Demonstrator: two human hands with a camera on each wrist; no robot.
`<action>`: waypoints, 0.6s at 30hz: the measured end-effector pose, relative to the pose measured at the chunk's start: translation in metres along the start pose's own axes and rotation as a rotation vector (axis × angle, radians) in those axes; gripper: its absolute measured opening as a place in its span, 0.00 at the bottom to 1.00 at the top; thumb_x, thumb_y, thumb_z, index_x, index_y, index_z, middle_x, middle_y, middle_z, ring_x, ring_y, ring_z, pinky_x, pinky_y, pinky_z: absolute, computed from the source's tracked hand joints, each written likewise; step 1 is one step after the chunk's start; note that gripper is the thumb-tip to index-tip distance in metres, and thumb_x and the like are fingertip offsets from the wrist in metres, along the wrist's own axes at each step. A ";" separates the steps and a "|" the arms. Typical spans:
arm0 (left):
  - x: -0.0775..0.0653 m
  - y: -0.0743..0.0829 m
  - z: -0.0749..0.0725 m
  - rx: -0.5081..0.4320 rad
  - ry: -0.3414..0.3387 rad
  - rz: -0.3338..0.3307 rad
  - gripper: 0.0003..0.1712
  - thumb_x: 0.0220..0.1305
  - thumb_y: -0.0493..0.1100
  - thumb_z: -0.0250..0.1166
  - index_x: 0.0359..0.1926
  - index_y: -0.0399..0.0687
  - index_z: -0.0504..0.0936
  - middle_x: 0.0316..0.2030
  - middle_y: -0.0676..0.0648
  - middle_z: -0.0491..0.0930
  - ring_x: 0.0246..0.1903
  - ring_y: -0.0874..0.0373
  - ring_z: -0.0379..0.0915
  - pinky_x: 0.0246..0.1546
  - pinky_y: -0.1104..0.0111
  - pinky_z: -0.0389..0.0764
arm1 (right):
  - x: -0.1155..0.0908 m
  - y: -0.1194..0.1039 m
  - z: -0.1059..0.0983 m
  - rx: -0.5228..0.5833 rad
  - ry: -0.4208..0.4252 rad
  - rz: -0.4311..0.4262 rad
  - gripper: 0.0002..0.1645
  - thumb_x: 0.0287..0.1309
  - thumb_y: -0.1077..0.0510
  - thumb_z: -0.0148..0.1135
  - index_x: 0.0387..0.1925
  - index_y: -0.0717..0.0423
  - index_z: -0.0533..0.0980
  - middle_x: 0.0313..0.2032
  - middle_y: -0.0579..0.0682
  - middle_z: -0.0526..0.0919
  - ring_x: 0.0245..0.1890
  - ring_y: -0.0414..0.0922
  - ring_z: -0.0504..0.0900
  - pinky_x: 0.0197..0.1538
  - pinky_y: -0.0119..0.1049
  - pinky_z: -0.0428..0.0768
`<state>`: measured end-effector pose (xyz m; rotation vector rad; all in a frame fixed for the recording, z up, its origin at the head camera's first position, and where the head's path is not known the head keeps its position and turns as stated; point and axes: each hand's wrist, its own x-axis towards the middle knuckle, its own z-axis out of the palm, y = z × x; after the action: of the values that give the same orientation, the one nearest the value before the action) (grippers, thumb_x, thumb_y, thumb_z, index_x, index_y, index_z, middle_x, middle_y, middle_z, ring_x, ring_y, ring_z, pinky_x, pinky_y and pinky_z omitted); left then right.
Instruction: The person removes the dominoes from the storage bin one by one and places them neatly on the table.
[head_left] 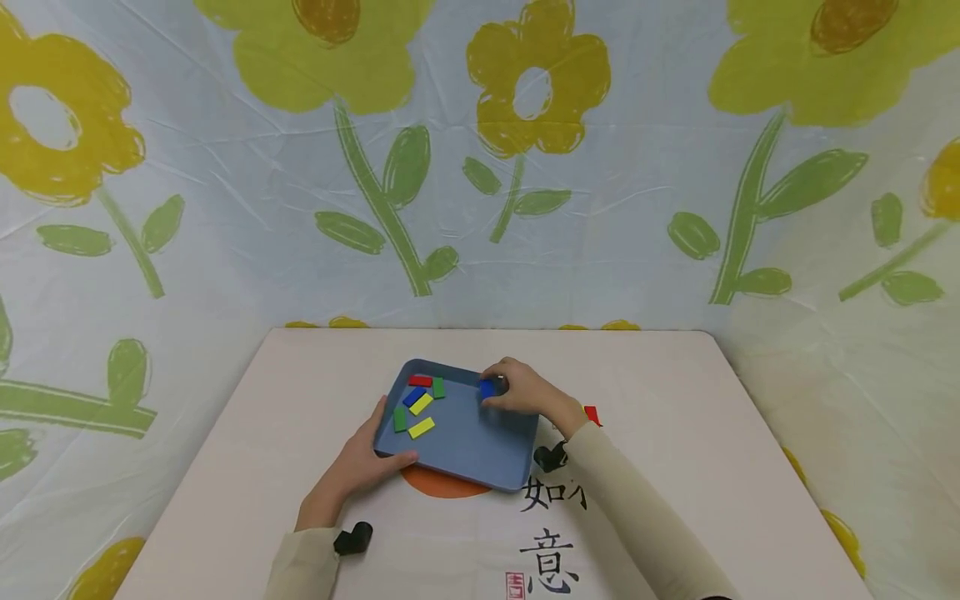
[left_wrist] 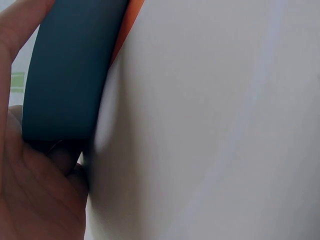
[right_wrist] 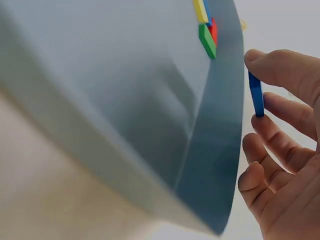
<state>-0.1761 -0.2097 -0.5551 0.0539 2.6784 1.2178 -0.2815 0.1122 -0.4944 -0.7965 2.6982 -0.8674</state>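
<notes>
At 1 o'clock on the tray, counted from its middle with 12 away from the person, the right hand pinches a blue block between thumb and fingers; its height over the tray floor is hard to tell. At 8 o'clock the left hand grips the tray's near corner, thumb along the near wall.

Inside, 6 more blocks lie between 9 and 11 o'clock: a red and a green at the far end, then a blue beside a yellow, and a second green and second yellow at 9.

Out on the table, at 3 o'clock, another red shows past the right wrist, which blocks the view of what lies beside it. The right sleeve runs in from 4 o'clock and cuts across the black characters at 5. At 6 o'clock the tray covers part of an orange disc. A flowered sheet hangs beyond, at 12.
</notes>
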 end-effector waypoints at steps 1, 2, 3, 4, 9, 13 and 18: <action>0.000 0.000 0.000 0.000 -0.001 0.001 0.72 0.54 0.69 0.73 0.84 0.56 0.37 0.82 0.40 0.48 0.79 0.36 0.48 0.74 0.36 0.58 | -0.002 0.003 -0.002 0.004 0.007 0.009 0.27 0.59 0.51 0.75 0.59 0.55 0.82 0.55 0.54 0.80 0.49 0.48 0.79 0.54 0.45 0.83; 0.000 0.000 0.000 0.004 -0.003 0.000 0.72 0.54 0.70 0.73 0.84 0.56 0.36 0.82 0.40 0.48 0.79 0.36 0.48 0.74 0.36 0.58 | -0.005 0.005 -0.004 0.010 0.015 0.018 0.27 0.59 0.52 0.75 0.59 0.55 0.82 0.54 0.54 0.80 0.49 0.48 0.79 0.53 0.45 0.83; 0.000 0.000 0.000 0.004 -0.004 0.000 0.72 0.54 0.70 0.73 0.84 0.56 0.36 0.82 0.40 0.48 0.79 0.36 0.48 0.74 0.36 0.58 | -0.008 0.008 -0.006 0.016 0.023 0.027 0.27 0.60 0.52 0.75 0.59 0.55 0.82 0.54 0.54 0.80 0.48 0.48 0.79 0.52 0.44 0.83; 0.000 0.000 0.000 0.004 -0.005 0.000 0.72 0.54 0.70 0.73 0.84 0.56 0.36 0.82 0.40 0.48 0.79 0.36 0.48 0.74 0.36 0.58 | -0.010 0.010 -0.008 0.026 0.028 0.036 0.27 0.60 0.52 0.75 0.59 0.55 0.81 0.54 0.54 0.80 0.48 0.48 0.79 0.52 0.44 0.83; -0.001 -0.001 -0.001 0.006 -0.006 -0.007 0.72 0.54 0.71 0.73 0.84 0.57 0.36 0.82 0.41 0.47 0.80 0.36 0.47 0.74 0.36 0.57 | -0.024 0.024 -0.016 0.062 0.054 0.059 0.29 0.60 0.51 0.74 0.61 0.57 0.80 0.54 0.55 0.80 0.49 0.50 0.78 0.48 0.44 0.82; -0.002 -0.001 0.000 0.005 -0.006 -0.009 0.72 0.54 0.72 0.72 0.84 0.57 0.35 0.82 0.41 0.47 0.80 0.36 0.46 0.74 0.36 0.57 | -0.037 0.036 -0.021 0.086 0.080 0.100 0.31 0.60 0.50 0.74 0.62 0.57 0.79 0.56 0.55 0.79 0.50 0.51 0.78 0.47 0.43 0.82; -0.002 0.001 0.000 0.007 -0.005 -0.014 0.72 0.54 0.72 0.72 0.84 0.58 0.35 0.82 0.42 0.47 0.80 0.37 0.46 0.74 0.36 0.57 | -0.052 0.052 -0.025 0.112 0.104 0.142 0.30 0.61 0.50 0.73 0.63 0.55 0.79 0.58 0.54 0.78 0.50 0.50 0.77 0.46 0.43 0.80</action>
<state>-0.1743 -0.2092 -0.5544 0.0390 2.6746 1.2030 -0.2687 0.1885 -0.5033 -0.5437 2.7255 -1.0417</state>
